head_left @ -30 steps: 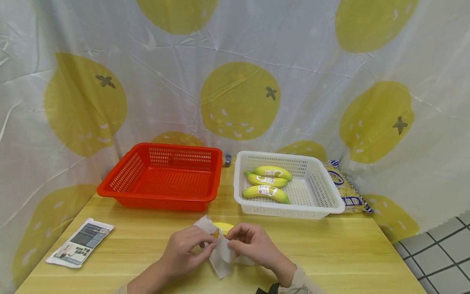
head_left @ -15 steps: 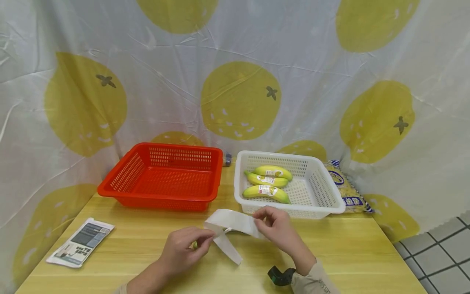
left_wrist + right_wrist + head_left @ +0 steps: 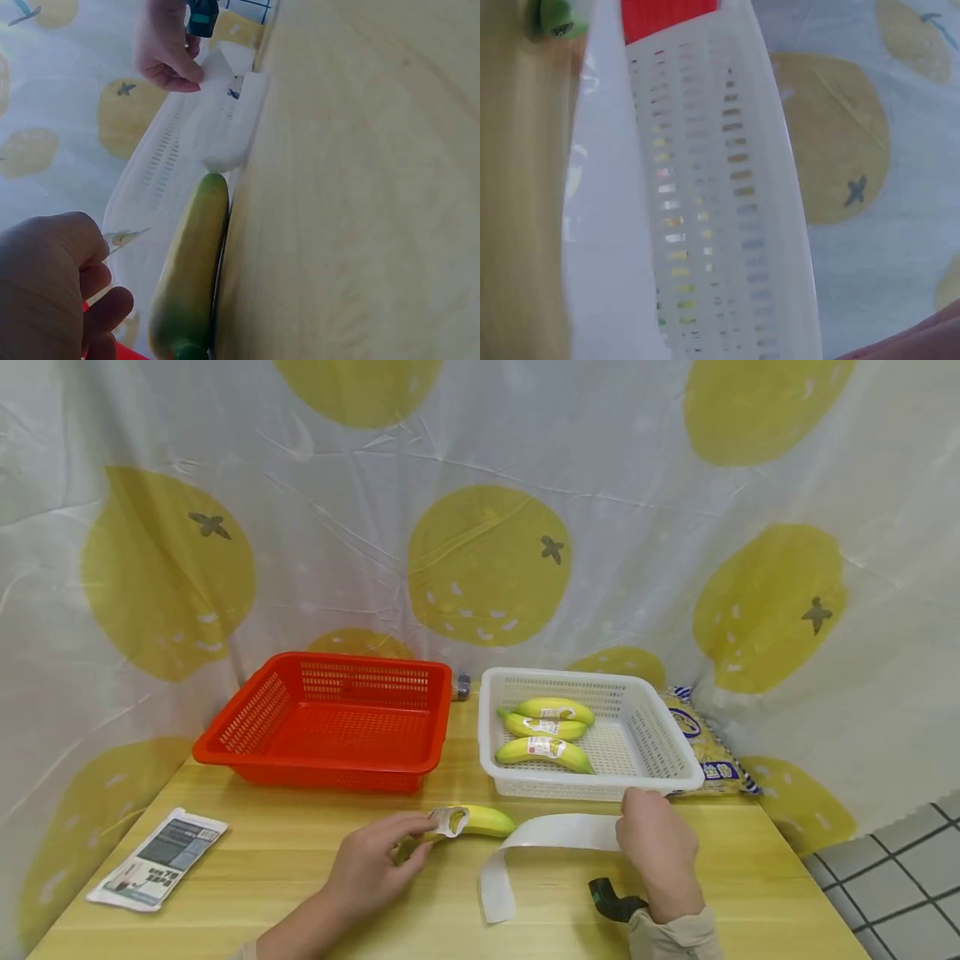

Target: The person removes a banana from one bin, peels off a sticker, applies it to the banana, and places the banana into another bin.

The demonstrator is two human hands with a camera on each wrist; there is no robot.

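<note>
Nearest me, I see my right hand point(image 3: 656, 852) pinching one white backing strip point(image 3: 536, 852) drawn clear to the right, while my left hand point(image 3: 375, 868) grips the stem end of one banana point(image 3: 480, 820) lying on the table point(image 3: 300, 860), steadying it by its label point(image 3: 448, 818). Farther back I count three labelled bananas in the one white basket point(image 3: 660, 752), one red basket point(image 3: 330, 722) beside it, and one leaflet point(image 3: 157, 857) at the left.

Banana labels point(image 3: 547, 747) too small, unreadable

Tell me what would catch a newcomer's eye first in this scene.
Probably the two hands at the table's near edge: the left hand holds a banana by its stem end, while the right hand pinches a white paper strip. Behind them sit an empty red basket and a white basket with three bananas.
</note>
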